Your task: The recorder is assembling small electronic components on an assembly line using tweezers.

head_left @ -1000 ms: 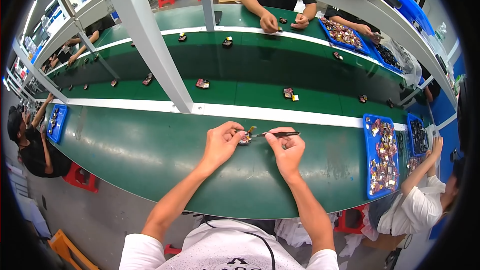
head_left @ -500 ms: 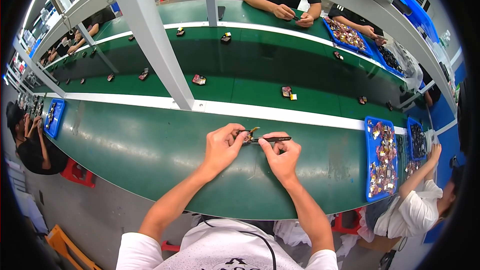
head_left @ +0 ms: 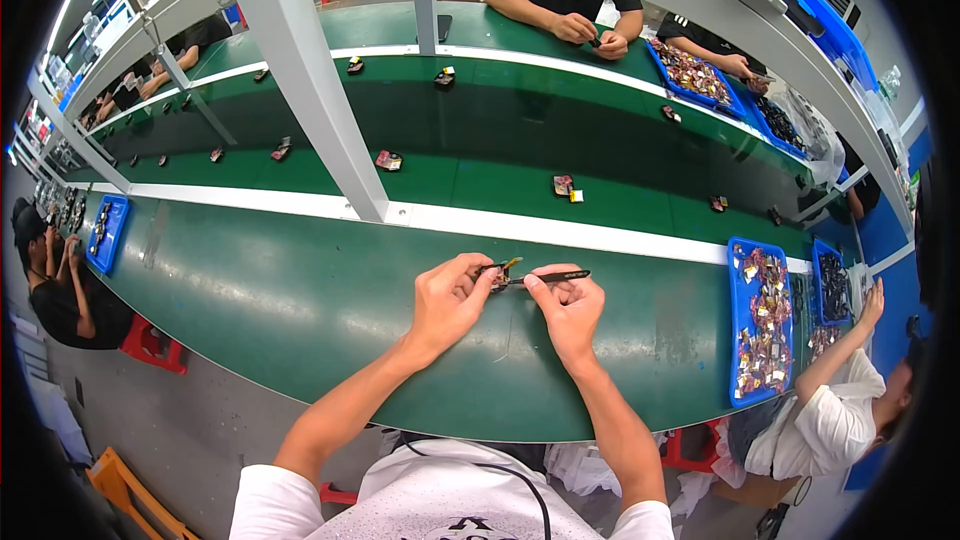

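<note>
Over the middle of the green workbench (head_left: 330,280), my left hand (head_left: 447,298) pinches a small electronic part (head_left: 503,273), dark with a yellowish strip sticking up from it. My fingers cover much of it, so its exact kind is hard to make out. Black tweezers (head_left: 562,277) are held in my right hand (head_left: 570,312), with their handle end pointing right. The tips of the tweezers reach the small part beside my left fingertips. Both hands are closed and close together.
Beyond a white rail, a green conveyor belt (head_left: 480,180) carries several small assemblies (head_left: 566,188). A blue tray (head_left: 735,325) of small parts stands right, another blue tray (head_left: 108,233) left. A grey post (head_left: 310,80) rises ahead. Co-workers sit left, right and opposite.
The assemblies on the belt have shifted slightly left. My hands stay nearly in place, with the tweezers a little further right. The co-worker at right has raised a hand slightly.
</note>
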Available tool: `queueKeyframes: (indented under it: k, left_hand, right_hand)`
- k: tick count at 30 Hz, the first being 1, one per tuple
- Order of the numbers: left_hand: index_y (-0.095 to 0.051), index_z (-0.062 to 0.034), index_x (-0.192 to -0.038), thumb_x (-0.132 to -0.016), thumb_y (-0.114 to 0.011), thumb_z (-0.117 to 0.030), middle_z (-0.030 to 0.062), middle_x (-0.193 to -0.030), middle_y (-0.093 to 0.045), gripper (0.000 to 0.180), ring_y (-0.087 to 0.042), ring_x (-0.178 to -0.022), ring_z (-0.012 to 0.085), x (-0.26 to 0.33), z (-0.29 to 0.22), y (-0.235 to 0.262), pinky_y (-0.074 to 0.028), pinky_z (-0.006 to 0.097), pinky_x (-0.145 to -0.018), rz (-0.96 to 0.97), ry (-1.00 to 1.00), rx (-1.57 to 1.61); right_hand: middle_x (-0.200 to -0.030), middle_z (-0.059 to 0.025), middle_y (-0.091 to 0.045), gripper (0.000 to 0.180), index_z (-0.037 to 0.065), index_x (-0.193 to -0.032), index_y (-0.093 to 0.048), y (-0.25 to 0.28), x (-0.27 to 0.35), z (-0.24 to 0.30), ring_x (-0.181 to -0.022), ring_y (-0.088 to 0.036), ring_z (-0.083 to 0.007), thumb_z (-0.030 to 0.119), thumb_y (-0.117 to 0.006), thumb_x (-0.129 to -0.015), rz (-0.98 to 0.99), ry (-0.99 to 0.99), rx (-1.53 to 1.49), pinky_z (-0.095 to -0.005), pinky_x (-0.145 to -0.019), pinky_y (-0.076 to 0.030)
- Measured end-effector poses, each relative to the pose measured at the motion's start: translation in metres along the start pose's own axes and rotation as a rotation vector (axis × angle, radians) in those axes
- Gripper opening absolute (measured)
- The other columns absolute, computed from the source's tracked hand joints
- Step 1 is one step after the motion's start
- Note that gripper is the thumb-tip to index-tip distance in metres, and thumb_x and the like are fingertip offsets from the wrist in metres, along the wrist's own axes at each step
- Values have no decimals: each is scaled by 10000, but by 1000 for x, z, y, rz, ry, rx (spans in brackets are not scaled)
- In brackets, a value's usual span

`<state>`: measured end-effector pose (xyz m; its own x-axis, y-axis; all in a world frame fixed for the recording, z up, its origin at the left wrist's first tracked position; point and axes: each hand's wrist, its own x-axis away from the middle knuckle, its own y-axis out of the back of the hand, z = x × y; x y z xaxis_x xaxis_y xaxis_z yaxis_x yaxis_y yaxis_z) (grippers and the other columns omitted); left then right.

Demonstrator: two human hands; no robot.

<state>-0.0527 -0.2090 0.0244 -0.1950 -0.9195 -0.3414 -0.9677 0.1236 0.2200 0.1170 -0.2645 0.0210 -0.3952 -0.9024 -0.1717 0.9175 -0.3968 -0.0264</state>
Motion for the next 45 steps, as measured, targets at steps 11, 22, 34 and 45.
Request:
queueKeyframes:
  k: [11,22,34,45]
  left_hand:
    - [-706,24,-968,-870,-752,-12,46,-730,-679,114,-537,-509,31,-1,4,0,-406,202,-455,-34,-79,-11]
    - [-689,53,-1017,-911,-714,-19,47,-700,-679,130,-604,-510,67,-4,-6,7,-416,207,-432,45,119,185]
    - [-667,76,-1061,-949,-683,-43,98,-796,-693,164,-646,-535,121,-9,-2,12,-455,219,-414,121,287,376]
    - [-618,58,-1225,-975,-644,-51,128,-949,-695,274,-718,-691,183,-16,0,21,-542,249,-470,331,280,596]
  right_hand:
    - [-918,-107,-727,123,-53,-1007,-672,-1,-2,-1,-830,-717,-147,-43,-718,-893,15,-96,-207,-230,-756,-550]
    - [-855,-112,-756,136,0,-995,-679,-1,-2,5,-552,-508,-2,60,-746,-893,7,-168,-223,-173,-441,-289]
    - [-916,-134,-730,135,-56,-1004,-660,0,-2,6,-812,-714,-166,-39,-721,-885,50,-96,-228,-238,-732,-545]
    - [-878,-145,-749,122,-4,-999,-672,9,-5,14,-523,-458,-5,34,-729,-898,65,-270,-391,-193,-437,-270]
